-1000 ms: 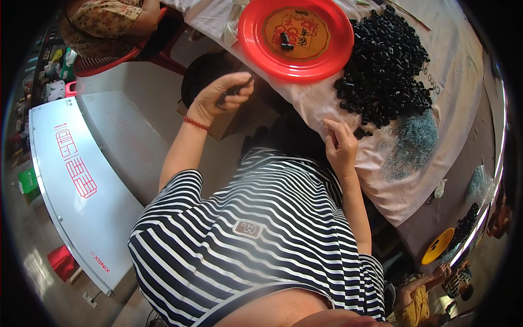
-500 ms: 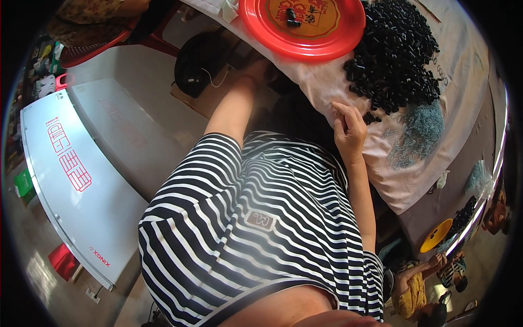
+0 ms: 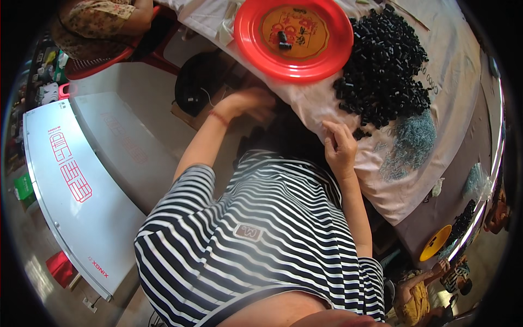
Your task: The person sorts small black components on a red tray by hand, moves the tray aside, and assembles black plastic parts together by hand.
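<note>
Head view: red block characters and smaller lettering mark the glossy white panel (image 3: 76, 218) at the left; the round red plate (image 3: 294, 72) carries red and black characters on an orange disc at its centre; a small rectangular label (image 3: 248, 232) is fixed to the black-and-white striped shirt (image 3: 218, 261). The plate is smooth, with a wide rim, and holds stubby black pieces (image 3: 284, 41). Small, roughly cylindrical black parts (image 3: 384, 71) lie heaped beside it on creased, pale pink cloth (image 3: 392, 201), adjoining fine blue-green pieces (image 3: 411, 144). The right hand (image 3: 341, 146) is at the cloth edge near the heap, fingers bent and close together; pinching cannot be determined. The left hand (image 3: 251, 103), left of the cloth, is motion-blurred; its finger state cannot be determined.
</note>
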The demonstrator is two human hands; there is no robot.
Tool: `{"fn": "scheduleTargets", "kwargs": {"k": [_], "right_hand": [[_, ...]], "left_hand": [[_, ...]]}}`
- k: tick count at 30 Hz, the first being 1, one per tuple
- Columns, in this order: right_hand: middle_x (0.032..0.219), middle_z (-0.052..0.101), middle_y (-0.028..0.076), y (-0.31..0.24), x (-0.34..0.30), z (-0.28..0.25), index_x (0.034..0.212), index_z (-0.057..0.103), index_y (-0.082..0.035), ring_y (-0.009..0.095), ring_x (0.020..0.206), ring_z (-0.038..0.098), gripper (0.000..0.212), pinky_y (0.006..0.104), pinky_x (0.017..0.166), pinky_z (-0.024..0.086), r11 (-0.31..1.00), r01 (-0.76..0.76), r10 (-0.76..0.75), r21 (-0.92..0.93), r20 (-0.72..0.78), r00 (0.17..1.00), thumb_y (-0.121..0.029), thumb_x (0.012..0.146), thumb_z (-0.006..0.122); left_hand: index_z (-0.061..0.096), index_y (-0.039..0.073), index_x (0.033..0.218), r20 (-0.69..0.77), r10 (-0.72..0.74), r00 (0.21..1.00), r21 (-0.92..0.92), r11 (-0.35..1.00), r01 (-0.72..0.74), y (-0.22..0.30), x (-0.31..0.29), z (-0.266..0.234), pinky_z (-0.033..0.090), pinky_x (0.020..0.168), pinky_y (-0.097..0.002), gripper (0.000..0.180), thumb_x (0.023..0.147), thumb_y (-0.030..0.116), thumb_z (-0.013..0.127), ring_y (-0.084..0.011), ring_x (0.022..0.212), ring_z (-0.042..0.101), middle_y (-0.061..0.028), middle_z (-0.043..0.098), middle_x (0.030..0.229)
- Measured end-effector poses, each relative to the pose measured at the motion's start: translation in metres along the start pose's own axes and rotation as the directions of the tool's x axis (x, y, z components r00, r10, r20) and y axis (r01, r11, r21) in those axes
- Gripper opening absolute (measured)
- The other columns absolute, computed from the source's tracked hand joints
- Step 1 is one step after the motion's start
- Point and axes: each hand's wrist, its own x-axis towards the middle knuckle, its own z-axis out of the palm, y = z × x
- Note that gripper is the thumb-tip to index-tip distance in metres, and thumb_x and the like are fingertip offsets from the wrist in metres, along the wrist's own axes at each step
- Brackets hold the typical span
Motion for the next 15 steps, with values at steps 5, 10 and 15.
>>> {"fn": "scheduleTargets", "kwargs": {"k": [5, 10, 15], "right_hand": [[0.085, 0.062, 0.010, 0.000, 0.000, -0.001, 0.109, 0.068, -0.005, 0.021, 0.059, 0.057, 0.039, 0.0321, 0.056, 0.048, 0.997, 0.070, -0.070, -0.017, 0.001, 0.998, 0.010, 0.073, 0.062], [0.084, 0.062, 0.009, 0.001, -0.002, 0.001, 0.108, 0.068, -0.005, 0.020, 0.058, 0.056, 0.038, 0.0319, 0.055, 0.048, 0.999, 0.044, -0.044, -0.012, 0.014, 0.999, 0.010, 0.074, 0.062], [0.084, 0.062, 0.009, 0.000, -0.002, 0.002, 0.107, 0.067, -0.005, 0.022, 0.063, 0.059, 0.037, 0.0337, 0.058, 0.049, 0.999, 0.051, -0.051, -0.021, -0.006, 0.999, 0.009, 0.074, 0.063]], "left_hand": [[0.062, 0.002, 0.124, 0.082, 0.386, 0.919, -0.065, 0.922, -0.381, 0.096, -0.093, 0.018, 0.058, 0.073, -0.0317, 0.035, 0.098, 0.025, 0.064, -0.0196, 0.088, 0.070, -0.0113, 0.069, 0.112], [0.063, 0.007, 0.126, -0.071, 0.953, 0.295, 0.891, 0.193, -0.411, 0.119, -0.035, 0.021, 0.048, 0.099, -0.0433, 0.039, 0.089, 0.017, 0.070, -0.0282, 0.117, 0.059, -0.0144, 0.064, 0.123], [0.064, 0.012, 0.126, 0.075, 0.958, 0.277, 0.997, -0.065, -0.045, 0.108, -0.002, 0.016, 0.047, 0.100, -0.0435, 0.044, 0.084, 0.015, 0.073, -0.0317, 0.115, 0.058, -0.0122, 0.062, 0.126]]}}
